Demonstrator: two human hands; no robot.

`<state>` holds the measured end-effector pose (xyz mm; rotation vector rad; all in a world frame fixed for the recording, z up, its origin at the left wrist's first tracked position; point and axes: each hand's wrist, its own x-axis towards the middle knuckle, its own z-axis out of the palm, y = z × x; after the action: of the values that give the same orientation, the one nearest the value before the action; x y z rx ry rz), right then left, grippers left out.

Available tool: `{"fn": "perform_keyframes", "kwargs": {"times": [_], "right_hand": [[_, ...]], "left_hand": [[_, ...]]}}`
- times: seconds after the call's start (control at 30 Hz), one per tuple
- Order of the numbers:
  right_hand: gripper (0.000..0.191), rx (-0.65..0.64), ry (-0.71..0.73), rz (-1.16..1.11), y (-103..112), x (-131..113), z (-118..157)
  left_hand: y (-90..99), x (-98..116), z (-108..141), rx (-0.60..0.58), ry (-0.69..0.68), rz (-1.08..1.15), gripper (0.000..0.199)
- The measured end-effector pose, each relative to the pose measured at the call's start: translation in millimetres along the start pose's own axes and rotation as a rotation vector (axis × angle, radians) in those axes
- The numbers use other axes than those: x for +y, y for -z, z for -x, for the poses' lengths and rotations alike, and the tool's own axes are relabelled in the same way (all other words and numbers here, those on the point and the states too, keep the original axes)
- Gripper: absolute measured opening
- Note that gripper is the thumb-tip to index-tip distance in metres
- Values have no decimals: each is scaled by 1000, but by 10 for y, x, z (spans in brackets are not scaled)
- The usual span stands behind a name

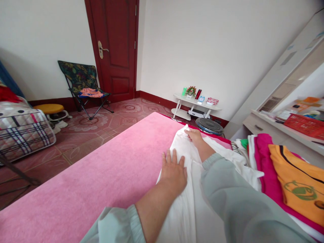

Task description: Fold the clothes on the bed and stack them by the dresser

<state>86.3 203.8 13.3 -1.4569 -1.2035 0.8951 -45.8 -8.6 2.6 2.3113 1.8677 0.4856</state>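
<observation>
A white cloth garment (194, 195) lies spread on the pink table cover (121, 158); its exact kind I cannot make out. My left hand (174, 170) rests flat on its left part, palm down with fingers spread. Farther away, my right hand (194, 135) pinches the garment's far corner, which is slightly raised. My right forearm and sleeve hide part of the white cloth beneath them.
To the right sit an orange garment (301, 182) with a green print and magenta clothing (264, 152). Beyond the far edge stand a low white table (194, 102) and a round dark lid-like object (209, 124). A folding chair (84, 81) stands by the red door (115, 47).
</observation>
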Motion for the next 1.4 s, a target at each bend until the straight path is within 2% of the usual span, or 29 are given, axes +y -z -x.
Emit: {"fn": "perform_keyframes", "kwargs": {"times": [0.13, 0.27, 0.4, 0.6, 0.67, 0.73, 0.8, 0.9, 1.07, 1.13, 1.2, 1.27, 1.3, 1.4], "right_hand": [[24, 22, 5, -121, 3, -89, -13], [18, -20, 28, -250, 0, -189, -11], [27, -77, 53, -283, -22, -185, -24], [44, -88, 108, -189, -2, -86, 54], [48, -99, 265, -24, 22, -60, 146], [47, -149, 479, 306, 43, -20, 238], [47, -249, 582, 675, 59, 41, 290], [54, -341, 461, 935, 77, 143, 267], [67, -279, 222, 1122, 82, 136, 267], [67, -228, 263, 1131, 123, 90, 417], [62, -188, 408, 1126, 232, 62, 661], [55, -219, 554, 1090, 410, 62, 970], [53, -254, 578, 1064, 517, 71, 1139], [51, -314, 528, 967, 838, 109, 1676]], "left_hand": [[-8, -6, -2, 28, -7, -7, 52], [-23, -12, -10, 24, -14, -9, 53], [-14, -8, -6, 13, -10, -14, 53], [-13, -15, -6, 4, -7, -7, 54], [-17, -17, -12, -9, -6, -2, 54], [-21, -16, -18, -21, -3, 0, 55], [-25, -13, -22, -29, 2, 0, 55], [-23, -13, -18, -28, 0, -4, 54], [-6, -30, -6, -23, -5, -11, 54], [-12, -37, -9, -25, -6, -9, 54], [-28, -43, -13, -18, -10, -6, 54], [-47, -49, -18, -1, -17, -3, 54], [-55, -53, -20, 8, -20, -1, 54], [-59, -64, -26, 16, -30, 3, 53]]}}
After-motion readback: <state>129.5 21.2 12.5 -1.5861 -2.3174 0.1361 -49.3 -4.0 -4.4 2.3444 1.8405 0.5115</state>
